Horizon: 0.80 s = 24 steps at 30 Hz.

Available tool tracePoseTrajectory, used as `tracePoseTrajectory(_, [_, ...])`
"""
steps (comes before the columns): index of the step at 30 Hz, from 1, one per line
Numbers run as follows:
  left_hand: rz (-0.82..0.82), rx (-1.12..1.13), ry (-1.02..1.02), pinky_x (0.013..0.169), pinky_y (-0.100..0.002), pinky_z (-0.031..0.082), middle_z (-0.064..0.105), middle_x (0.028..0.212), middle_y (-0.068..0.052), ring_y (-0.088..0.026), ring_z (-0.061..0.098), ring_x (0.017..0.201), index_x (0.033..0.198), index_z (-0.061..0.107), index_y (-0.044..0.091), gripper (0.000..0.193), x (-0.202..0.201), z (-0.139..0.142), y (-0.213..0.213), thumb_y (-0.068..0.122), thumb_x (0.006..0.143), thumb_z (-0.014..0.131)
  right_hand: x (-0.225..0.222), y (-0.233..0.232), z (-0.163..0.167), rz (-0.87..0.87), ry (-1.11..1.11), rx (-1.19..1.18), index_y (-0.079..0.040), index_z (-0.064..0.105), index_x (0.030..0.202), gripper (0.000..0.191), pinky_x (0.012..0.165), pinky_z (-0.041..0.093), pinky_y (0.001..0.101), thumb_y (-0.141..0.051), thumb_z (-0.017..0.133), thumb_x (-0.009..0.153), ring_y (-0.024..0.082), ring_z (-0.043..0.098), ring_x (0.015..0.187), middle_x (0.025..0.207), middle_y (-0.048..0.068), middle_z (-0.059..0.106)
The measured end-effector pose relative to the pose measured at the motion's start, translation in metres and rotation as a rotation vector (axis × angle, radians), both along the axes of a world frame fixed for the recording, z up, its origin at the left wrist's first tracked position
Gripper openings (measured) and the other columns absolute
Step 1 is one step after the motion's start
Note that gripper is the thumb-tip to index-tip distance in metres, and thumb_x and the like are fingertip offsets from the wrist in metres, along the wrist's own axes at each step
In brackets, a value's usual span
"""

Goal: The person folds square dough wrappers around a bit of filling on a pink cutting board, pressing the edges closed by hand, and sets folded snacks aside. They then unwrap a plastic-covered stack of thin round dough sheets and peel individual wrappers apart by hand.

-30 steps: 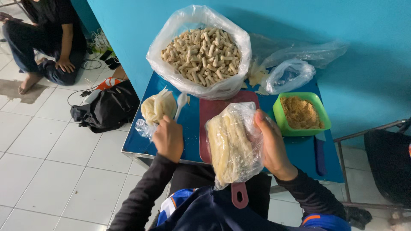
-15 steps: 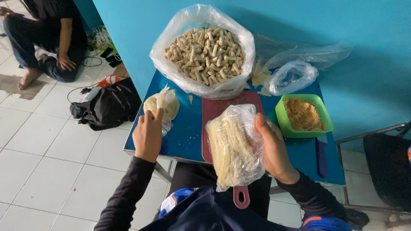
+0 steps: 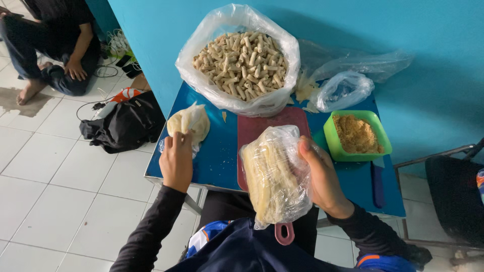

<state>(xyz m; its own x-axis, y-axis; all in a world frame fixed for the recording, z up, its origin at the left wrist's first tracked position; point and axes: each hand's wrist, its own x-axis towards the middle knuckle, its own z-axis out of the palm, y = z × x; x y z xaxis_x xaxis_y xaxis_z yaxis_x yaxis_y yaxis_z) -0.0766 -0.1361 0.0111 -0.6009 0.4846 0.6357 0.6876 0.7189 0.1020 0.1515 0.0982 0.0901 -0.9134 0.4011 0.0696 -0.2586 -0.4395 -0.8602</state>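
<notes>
Blue bench [image 3: 222,156]. Big bag of rolls [image 3: 241,58] at the far edge. My right hand [image 3: 322,176] grips a soft, slippery bag of wrappers [image 3: 275,176] over the near edge; best held underneath. Left hand [image 3: 176,161] pinches a small limp bag [image 3: 189,123] near the left edge.

I can't see most of the red cutting board [image 3: 267,126]: the wrapped bundle [image 3: 277,176] covers its middle. Left of the board, my left hand [image 3: 176,161] hides the small bag's [image 3: 189,123] lower part.
</notes>
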Motion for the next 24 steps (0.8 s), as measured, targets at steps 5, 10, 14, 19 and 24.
tracePoseTrajectory(5, [0.187,0.065,0.246,0.095,-0.06,0.036,0.056,0.121,-0.008,-0.037,0.059,0.115,0.111,0.07,0.017,0.031,0.009,-0.003,0.007,0.026,0.082,0.072,0.0,-0.001,-0.001,0.019,-0.045,-0.033,-0.006,0.062,0.117,0.029,0.087,0.054,0.0334,-0.032,0.055,0.107,0.013,0.066,0.101,0.11,0.005,0.068])
tracePoseTrajectory(10, [0.007,0.169,-0.178,0.084,-0.046,0.054,0.05,0.138,-0.013,-0.036,0.058,0.111,0.125,0.068,0.009,0.034,-0.002,-0.015,0.01,0.02,0.093,0.069,-0.004,-0.006,0.003,0.015,-0.101,-0.044,-0.006,0.062,0.115,0.029,0.086,0.055,0.0339,-0.033,0.056,0.104,0.013,0.067,0.099,0.108,0.004,0.069])
tracePoseTrajectory(14, [0.009,0.195,-0.158,0.071,-0.044,0.059,0.051,0.141,-0.011,-0.034,0.059,0.108,0.126,0.068,0.014,0.031,-0.023,-0.031,0.021,0.018,0.095,0.068,-0.009,-0.009,0.002,0.081,-0.064,-0.04,-0.006,0.062,0.114,0.029,0.086,0.055,0.0349,-0.033,0.056,0.106,0.014,0.067,0.098,0.108,0.005,0.069])
tracePoseTrajectory(19, [0.006,0.219,-0.131,0.072,-0.042,0.059,0.051,0.139,-0.013,-0.034,0.06,0.108,0.132,0.067,0.012,0.038,-0.052,-0.036,0.039,0.015,0.094,0.067,-0.02,-0.013,-0.001,0.193,0.095,-0.032,-0.004,0.06,0.115,0.026,0.09,0.055,0.0359,-0.029,0.057,0.118,0.015,0.065,0.103,0.11,0.006,0.066])
tracePoseTrajectory(24, [-0.033,0.207,-0.097,0.074,-0.042,0.059,0.053,0.138,-0.015,-0.035,0.059,0.109,0.133,0.067,0.011,0.041,-0.049,-0.035,0.031,0.016,0.093,0.068,-0.026,-0.019,0.003,0.097,-0.033,-0.021,-0.006,0.063,0.116,0.029,0.087,0.056,0.0349,-0.031,0.054,0.106,0.015,0.068,0.1,0.11,0.005,0.069])
